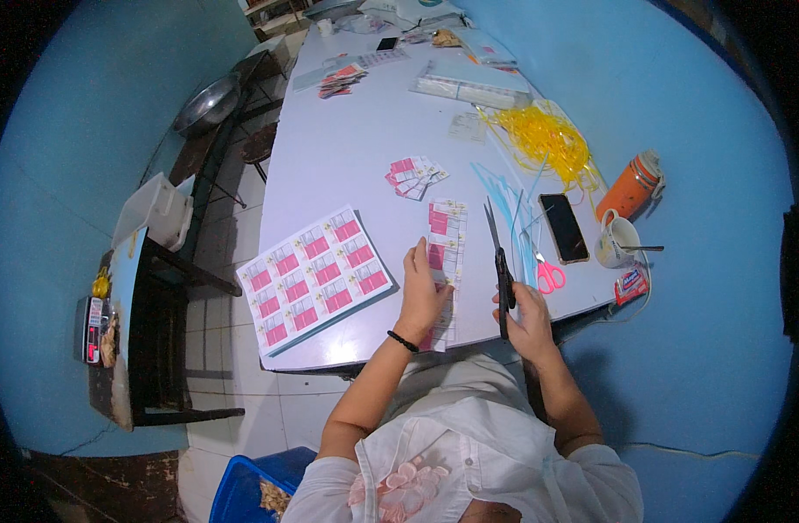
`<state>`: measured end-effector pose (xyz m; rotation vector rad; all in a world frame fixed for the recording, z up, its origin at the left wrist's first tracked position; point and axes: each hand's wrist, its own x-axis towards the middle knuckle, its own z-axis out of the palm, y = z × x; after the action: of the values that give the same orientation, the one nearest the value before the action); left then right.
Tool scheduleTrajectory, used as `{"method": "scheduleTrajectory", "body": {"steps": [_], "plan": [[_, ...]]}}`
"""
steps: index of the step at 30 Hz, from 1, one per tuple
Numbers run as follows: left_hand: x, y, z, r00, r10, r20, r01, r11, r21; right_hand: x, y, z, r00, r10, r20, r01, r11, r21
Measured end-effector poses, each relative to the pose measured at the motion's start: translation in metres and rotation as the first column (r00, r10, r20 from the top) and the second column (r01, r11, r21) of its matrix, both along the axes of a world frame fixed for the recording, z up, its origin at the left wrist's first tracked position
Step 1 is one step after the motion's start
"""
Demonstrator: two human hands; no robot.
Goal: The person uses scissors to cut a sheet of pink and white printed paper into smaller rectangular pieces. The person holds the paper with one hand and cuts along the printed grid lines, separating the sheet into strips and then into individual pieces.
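Note:
My left hand (423, 291), with a black bead bracelet on its wrist, is at the left edge of a stack of printed paper label strips (442, 245). Its thumb lies across the strips and its fingers run along their side. My right hand (529, 320) grips black-handled scissors (503, 278), whose blades point away from me above the table. A small pile of cut pink-and-white labels (414, 176) lies beyond the strips. Left of my left hand rests a stack of uncut label sheets (314, 278), printed in a grid of pink and white.
To the right on the table (347, 150) are pink-handled scissors (548, 274), blue ties (514, 209), a phone (563, 227), a mug (616, 242), an orange bottle (631, 186) and yellow ribbon (546, 140). A blue bin (239, 487) stands on the floor at lower left.

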<state>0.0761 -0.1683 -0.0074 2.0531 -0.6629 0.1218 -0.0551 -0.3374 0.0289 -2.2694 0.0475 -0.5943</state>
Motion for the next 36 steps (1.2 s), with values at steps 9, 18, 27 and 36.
{"method": "scheduleTrajectory", "body": {"steps": [9,18,27,36], "plan": [[0.001,0.057,0.04,0.982,-0.007,-0.189,0.007,1.0,-0.004,-0.02,-0.002,-0.003,0.974,0.077,-0.215,-0.004,0.946,0.324],[-0.013,0.141,0.037,0.996,-0.026,0.09,-0.004,0.947,0.322,-0.052,0.006,-0.031,0.777,0.382,-0.5,0.176,0.631,0.756],[-0.018,0.138,0.024,0.948,-0.034,0.317,-0.115,0.89,0.44,-0.058,0.035,-0.034,0.729,0.453,-0.512,0.265,0.503,0.823],[-0.021,0.142,0.021,0.93,0.014,0.367,-0.172,0.899,0.402,-0.053,0.036,-0.039,0.733,0.478,-0.483,0.181,0.548,0.817]]}}
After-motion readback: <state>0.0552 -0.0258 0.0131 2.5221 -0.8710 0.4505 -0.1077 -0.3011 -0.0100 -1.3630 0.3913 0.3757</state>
